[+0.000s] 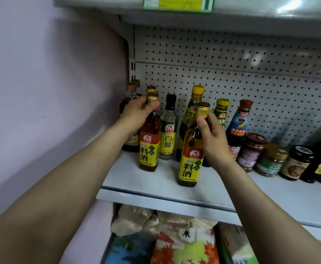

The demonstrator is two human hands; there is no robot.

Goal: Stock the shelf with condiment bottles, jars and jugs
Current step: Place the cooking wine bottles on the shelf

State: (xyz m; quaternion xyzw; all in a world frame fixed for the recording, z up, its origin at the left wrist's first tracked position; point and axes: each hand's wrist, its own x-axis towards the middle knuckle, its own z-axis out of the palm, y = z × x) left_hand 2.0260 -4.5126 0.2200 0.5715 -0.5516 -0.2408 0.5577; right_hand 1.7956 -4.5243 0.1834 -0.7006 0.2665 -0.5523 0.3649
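Note:
Two amber cooking wine bottles with yellow labels stand on the grey shelf point(155, 195). My left hand point(139, 111) grips the neck of the left cooking wine bottle point(149, 147), in front of another like it. My right hand point(212, 136) grips the neck of the right cooking wine bottle point(191, 161), which stands nearer the shelf's front edge. Between them at the back stands a clear white vinegar bottle point(168, 130) with a black cap.
Dark bottles point(130, 103) stand at the far left against the wall. A tall green bottle point(192, 105), sauce bottles point(238, 122) and several jars point(272, 159) line the shelf rightward. Pegboard point(232, 73) backs it. Bagged goods point(186, 241) lie on the shelf below.

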